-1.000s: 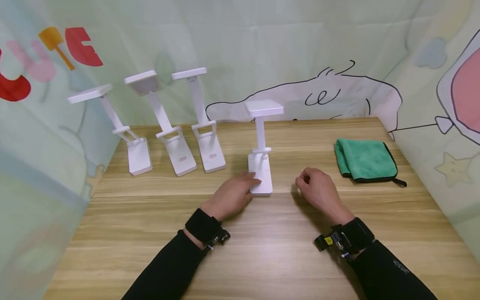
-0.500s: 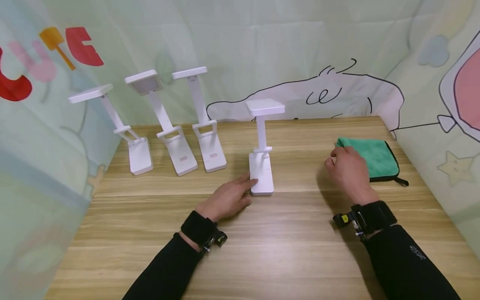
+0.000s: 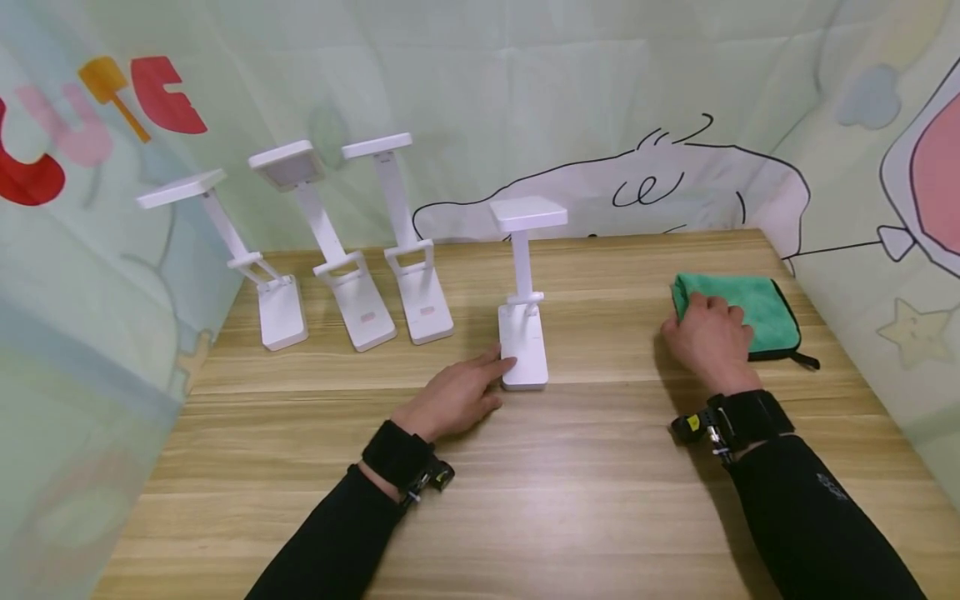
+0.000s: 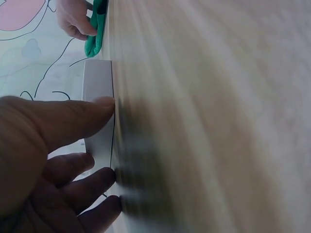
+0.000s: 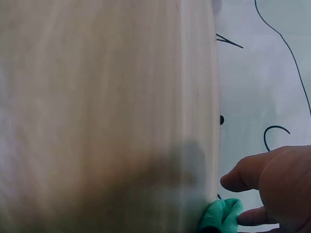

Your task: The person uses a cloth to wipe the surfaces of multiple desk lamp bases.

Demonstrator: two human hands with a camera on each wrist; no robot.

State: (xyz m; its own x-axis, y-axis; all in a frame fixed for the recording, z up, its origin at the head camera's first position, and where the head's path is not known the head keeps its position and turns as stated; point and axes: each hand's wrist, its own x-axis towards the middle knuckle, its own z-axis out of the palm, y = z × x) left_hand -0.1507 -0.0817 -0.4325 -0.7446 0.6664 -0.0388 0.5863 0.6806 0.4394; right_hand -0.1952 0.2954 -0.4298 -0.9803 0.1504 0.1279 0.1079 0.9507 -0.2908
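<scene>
A white desk lamp [image 3: 523, 346] stands upright near the middle of the wooden table. My left hand [image 3: 453, 398] lies at the left side of its base, fingertips touching it. Seen from the left wrist, the thumb [image 4: 82, 119] and fingers rest against the base [image 4: 98, 80] without wrapping round it. A folded green cloth [image 3: 768, 312] with black edging and a small black loop lies at the right. Over its left part is my right hand [image 3: 711, 342], fingers bent down onto it. In the right wrist view the thumb [image 5: 243, 174] is apart from the cloth [image 5: 223, 213], and a fingertip touches it.
To the left, a row of white desk lamps stands on the table [image 3: 585, 517]: the left lamp [image 3: 282, 315], the middle lamp [image 3: 362, 312] and the right lamp [image 3: 422, 307]. A printed curtain [image 3: 465, 92] hangs behind the table and along both sides.
My right hand has moved right and away from me, from beside the lamp onto the green cloth. The left hand stays at the lamp base, almost unmoved.
</scene>
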